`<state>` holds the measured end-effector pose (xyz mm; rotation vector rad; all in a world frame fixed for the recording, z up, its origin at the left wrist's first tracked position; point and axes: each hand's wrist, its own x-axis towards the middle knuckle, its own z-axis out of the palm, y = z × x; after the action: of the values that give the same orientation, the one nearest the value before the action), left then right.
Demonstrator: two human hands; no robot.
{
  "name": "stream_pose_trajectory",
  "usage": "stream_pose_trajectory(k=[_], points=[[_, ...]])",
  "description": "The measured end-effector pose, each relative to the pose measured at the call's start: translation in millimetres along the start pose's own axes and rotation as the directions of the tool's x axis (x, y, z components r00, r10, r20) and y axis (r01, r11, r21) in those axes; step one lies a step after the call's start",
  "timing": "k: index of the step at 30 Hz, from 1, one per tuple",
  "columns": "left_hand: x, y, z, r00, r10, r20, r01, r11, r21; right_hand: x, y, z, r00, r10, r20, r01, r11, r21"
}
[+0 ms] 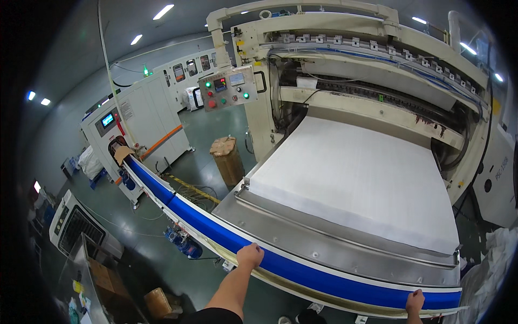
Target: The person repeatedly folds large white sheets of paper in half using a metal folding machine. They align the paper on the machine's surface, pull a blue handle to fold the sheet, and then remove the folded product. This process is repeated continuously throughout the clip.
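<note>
Curled into a fist, my left hand (250,255) is over the blue conveyor belt (210,225) that runs along the front of the machine. My right hand (415,300), also closed, is at the belt's right end. Nothing shows sticking out of either fist, and the palms are hidden. Beyond the belt is a bare metal plate (318,245) with a raised bar. Behind that bar lies a wide stack of white sheets (350,173), its far end under the machine's cream frame (377,105). Both hands are apart from the stack.
A control panel (229,88) with lit buttons hangs left of the frame. The belt leads to a white machine (143,116) at far left. A brown carton (226,159), cables and a blue motor (186,244) are near it. An air cooler (81,224) stands at left.
</note>
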<state>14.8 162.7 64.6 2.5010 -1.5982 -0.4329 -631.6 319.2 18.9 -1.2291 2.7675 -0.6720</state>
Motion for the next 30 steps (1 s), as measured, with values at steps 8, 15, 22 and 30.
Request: stream_pose_trajectory(k=[8, 15, 22, 30], points=[[-0.1, 1.9, -0.4, 1.0, 0.009, -0.012, -0.009, 1.0, -0.006, 1.6, 5.1, 3.7, 1.0, 0.009, -0.002, -0.009, 1.0, 0.012], [-0.1, 1.1, -0.2, 1.0, 0.01, -0.02, -0.01, 1.0, -0.002, 1.3, 2.3, 2.5, 1.0, -0.019, -0.011, 0.02, 0.999, 0.025], [-0.4, 1.9, 0.5, 1.0, 0.005, -0.022, -0.005, 1.0, -0.012, 3.8, 7.6, 6.2, 0.999, -0.026, -0.021, 0.026, 1.0, 0.015], [-2.9, 4.9, -3.7, 1.0, 0.001, -0.014, -0.001, 1.0, -0.013, 3.2, 6.3, 3.4, 1.0, -0.023, -0.007, 0.023, 0.999, 0.032]])
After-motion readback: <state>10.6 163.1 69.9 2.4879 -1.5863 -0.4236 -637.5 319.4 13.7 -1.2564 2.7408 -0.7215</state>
